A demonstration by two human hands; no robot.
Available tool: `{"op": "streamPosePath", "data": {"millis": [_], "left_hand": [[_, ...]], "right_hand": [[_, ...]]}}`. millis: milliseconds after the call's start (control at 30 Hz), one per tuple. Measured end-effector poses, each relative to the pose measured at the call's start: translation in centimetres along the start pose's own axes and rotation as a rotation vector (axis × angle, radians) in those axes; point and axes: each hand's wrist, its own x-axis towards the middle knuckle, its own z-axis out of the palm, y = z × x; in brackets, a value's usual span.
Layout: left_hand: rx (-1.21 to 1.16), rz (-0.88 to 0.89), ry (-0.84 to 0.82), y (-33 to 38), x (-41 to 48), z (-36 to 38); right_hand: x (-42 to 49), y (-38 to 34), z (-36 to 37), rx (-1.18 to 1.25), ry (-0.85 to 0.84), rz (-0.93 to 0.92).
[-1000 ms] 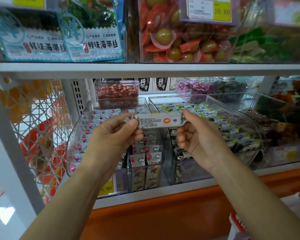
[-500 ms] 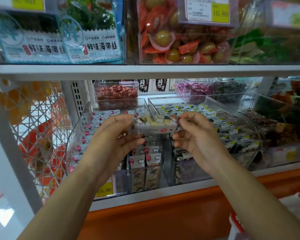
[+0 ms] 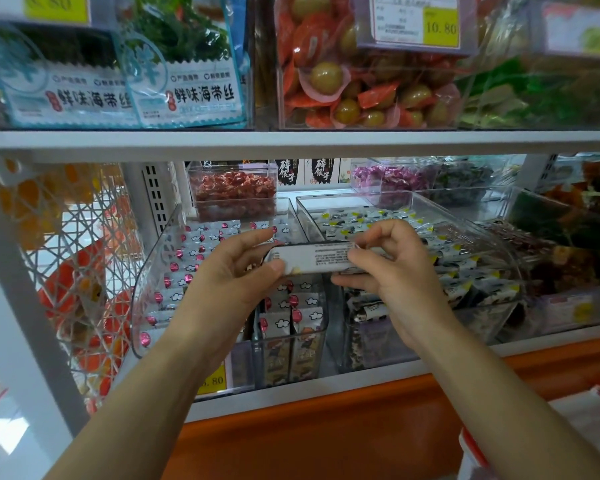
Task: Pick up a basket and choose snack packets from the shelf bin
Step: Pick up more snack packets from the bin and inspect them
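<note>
Packet: 1 slim packet (image 3: 312, 259) is held up level in front of the shelf (image 3: 326, 388) bins, with its small-print side towards the camera.
Left hand: the left hand (image 3: 229, 282) pinches the packet's left end, thumb on the near face and fingers behind.
Right hand: the right hand (image 3: 395, 271) pinches the right end between thumb and forefinger, with the other fingers curled under.
Just changed: half a second ago the picture side was showing, and now it's over again and the small print is back up, as it was 1 second ago. The hands have also come closer together on it.
What it means: this looks like a label check, both faces in turn. The choice doesn't look made yet.
Left bin: the clear left bin (image 3: 142, 289) holds white packets with pink marks, right behind the left hand.
Right bin: the clear right bin (image 3: 482, 237) holds black, white and yellow packets, behind the right hand. I cannot tell which bin the held packet came from.
Basket: neither hand holds a basket. I cannot tell what the white lattice panel (image 3: 77, 237) at far left is.
Still to do: keep the packet or drop it back in a bin, then pick more.
</note>
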Motion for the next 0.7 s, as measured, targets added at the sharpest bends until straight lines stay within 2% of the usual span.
{"op": "streamPosePath", "data": {"millis": [167,433,600,700], "left_hand": [[0.176,0.083,-0.039,0.08,-0.21,0.07],[0.302,0.223,-0.117,0.12,-0.53,0.83],[0.431,0.249,-0.113,-0.09,-0.50,0.90],[0.519,0.250,-0.053,-0.60,-0.34,0.73]], "right_hand": [[-0.18,-0.33,0.00,-0.079,-0.014,-0.004],[-0.16,-0.53,0.11,-0.232,0.171,-0.001],[-0.13,-0.20,0.01,-0.246,0.171,0.005],[-0.20,-0.06,-0.11,-0.226,0.109,0.002]]}}
